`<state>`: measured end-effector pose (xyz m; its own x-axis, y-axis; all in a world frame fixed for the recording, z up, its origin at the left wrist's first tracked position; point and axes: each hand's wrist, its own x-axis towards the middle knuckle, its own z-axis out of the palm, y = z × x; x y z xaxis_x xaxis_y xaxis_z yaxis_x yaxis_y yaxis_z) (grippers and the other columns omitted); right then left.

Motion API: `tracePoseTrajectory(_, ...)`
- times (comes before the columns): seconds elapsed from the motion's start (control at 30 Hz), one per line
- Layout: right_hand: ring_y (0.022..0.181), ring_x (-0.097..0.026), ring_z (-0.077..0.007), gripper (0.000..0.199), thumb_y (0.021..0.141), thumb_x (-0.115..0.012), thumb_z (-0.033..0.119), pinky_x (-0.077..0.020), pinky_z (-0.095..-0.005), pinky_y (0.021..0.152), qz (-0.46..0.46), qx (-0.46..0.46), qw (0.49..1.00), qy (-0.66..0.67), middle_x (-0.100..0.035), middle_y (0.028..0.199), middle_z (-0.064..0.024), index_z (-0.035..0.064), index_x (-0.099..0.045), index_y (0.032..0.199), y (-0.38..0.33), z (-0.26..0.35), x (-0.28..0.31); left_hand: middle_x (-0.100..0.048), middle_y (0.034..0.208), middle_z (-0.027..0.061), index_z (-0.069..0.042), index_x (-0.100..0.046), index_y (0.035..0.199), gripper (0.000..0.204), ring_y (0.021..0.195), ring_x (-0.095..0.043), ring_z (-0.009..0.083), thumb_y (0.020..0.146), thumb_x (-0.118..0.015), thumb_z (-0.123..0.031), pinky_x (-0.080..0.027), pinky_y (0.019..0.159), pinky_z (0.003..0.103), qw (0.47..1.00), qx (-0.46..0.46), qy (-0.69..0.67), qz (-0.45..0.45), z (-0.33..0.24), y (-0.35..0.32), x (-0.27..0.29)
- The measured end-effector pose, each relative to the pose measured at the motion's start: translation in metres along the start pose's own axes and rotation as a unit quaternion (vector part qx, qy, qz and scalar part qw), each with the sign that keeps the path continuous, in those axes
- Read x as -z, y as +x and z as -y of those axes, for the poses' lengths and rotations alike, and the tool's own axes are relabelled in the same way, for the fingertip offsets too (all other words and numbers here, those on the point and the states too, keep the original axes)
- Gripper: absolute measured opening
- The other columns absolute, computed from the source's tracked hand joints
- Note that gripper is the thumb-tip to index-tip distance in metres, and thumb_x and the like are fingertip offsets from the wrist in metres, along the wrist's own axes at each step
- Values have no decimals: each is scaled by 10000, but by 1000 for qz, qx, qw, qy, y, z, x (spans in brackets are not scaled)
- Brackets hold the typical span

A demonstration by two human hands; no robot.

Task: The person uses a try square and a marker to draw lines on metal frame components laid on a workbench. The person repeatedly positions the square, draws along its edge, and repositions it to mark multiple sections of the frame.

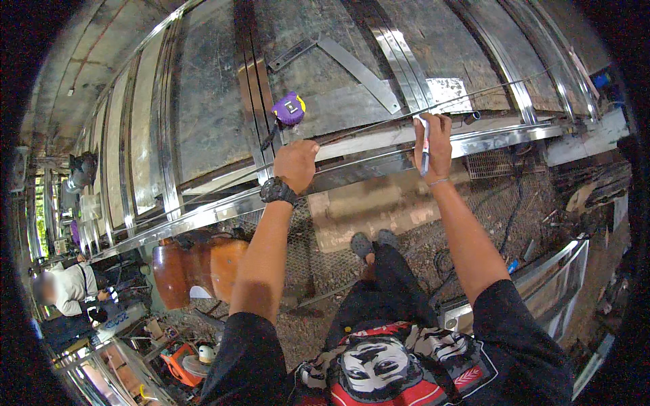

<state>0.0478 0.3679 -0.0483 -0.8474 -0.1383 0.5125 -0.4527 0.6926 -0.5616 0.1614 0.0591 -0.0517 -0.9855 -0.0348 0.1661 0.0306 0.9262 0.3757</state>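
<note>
My left hand [296, 166], a dark watch on its wrist, is closed over a long thin rod [365, 126] that lies slantwise along the near edge of a metal frame. Its fingers are mostly hidden under the hand. My right hand [437, 145] holds a white marker pen [425, 154] against the palm, its fingertips at the rod and the frame's bright near rail [497, 141]. Between the hands, farther in, a purple and yellow tape measure [289, 109] rests beside a crossbar. Beyond it lies a flat metal square [359, 74], bent in an L.
Shiny crossbars [399, 57] run away from me over dark panels. A curved brown wooden piece [196, 267] stands below the rail at left. Another person [78, 287] is at far left, near an orange object [181, 364]. Cables [518, 210] and a metal frame [558, 281] lie at right.
</note>
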Motion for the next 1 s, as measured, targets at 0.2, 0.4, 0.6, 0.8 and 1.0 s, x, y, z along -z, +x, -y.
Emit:
tracePoseTrajectory(0.2, 1019, -632, -444, 210, 1011, -634, 209, -548, -502, 791, -4, -20, 1000, -4, -578, 1137, -229, 95, -602, 1184, -1, 2, 2, -707, 1026, 141, -104, -700, 1062, 258, 993, -652, 361, 1038, -494, -258, -444, 892, 514, 992, 87, 86, 18, -25, -3, -3)
tracePoseTrajectory(0.4, 1024, -617, -411, 218, 998, -647, 193, -541, -482, 812, 1, -32, 999, 1, -595, 1119, -203, 73, -611, 1177, -1, 5, 2, -718, 1033, 140, -107, -710, 1087, 321, 987, -659, 384, 1050, -473, -320, -471, 837, 539, 995, 70, 67, 2, -17, -5, -4)
tracePoseTrajectory(0.6, 1037, -599, -390, 208, 1011, -630, 219, -538, -465, 811, -5, -40, 999, -15, -597, 1083, -185, 72, -615, 1158, -3, 6, 1, -715, 1038, 144, -94, -702, 1091, 340, 990, -655, 388, 1055, -457, -329, -466, 836, 542, 994, 67, 81, 1, -17, -5, -7)
tracePoseTrajectory(0.8, 1018, -619, -415, 214, 1017, -619, 241, -553, -491, 790, 3, -51, 999, -14, -580, 1110, -200, 97, -604, 1175, -3, 4, 0, -697, 985, 126, -96, -681, 1054, 267, 982, -641, 366, 1049, -476, -266, -425, 858, 513, 997, 62, 44, -4, -15, -5, -9)
tracePoseTrajectory(1.0, 1029, -607, -411, 214, 1024, -608, 258, -551, -488, 771, 1, -47, 999, -4, -574, 1099, -194, 96, -604, 1164, -2, 4, 0, -701, 974, 134, -87, -673, 1008, 266, 936, -648, 364, 1046, -478, -264, -419, 854, 504, 996, 67, 48, 15, -23, -3, 0)
